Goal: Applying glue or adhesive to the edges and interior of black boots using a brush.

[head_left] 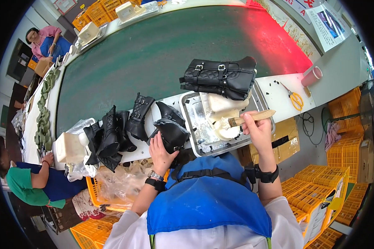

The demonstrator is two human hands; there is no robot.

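Observation:
My right hand (pixel 258 132) grips a brush (pixel 253 118) by its flat wooden handle. The bristle end touches the whitish, glue-crusted rim of a cream plastic container (pixel 222 110), which sits on a metal tray (pixel 197 145). At the table's near edge, my left hand (pixel 161 152) grips a black boot upper (pixel 172 135), fingers over its top. To its left lie several more black boot uppers (pixel 112 133) with straps and buckles. A stack of quilted, buckled black uppers (pixel 220 76) rests beyond the tray, over the container's far end.
A green conveyor belt (pixel 153 54) runs behind the white table edge. Orange-handled scissors (pixel 296 100) and a pink cup (pixel 311 76) are on the right. Yellow crates (pixel 320 186) stand at lower right. Two co-workers, one in a green top (pixel 25 186), work along the left.

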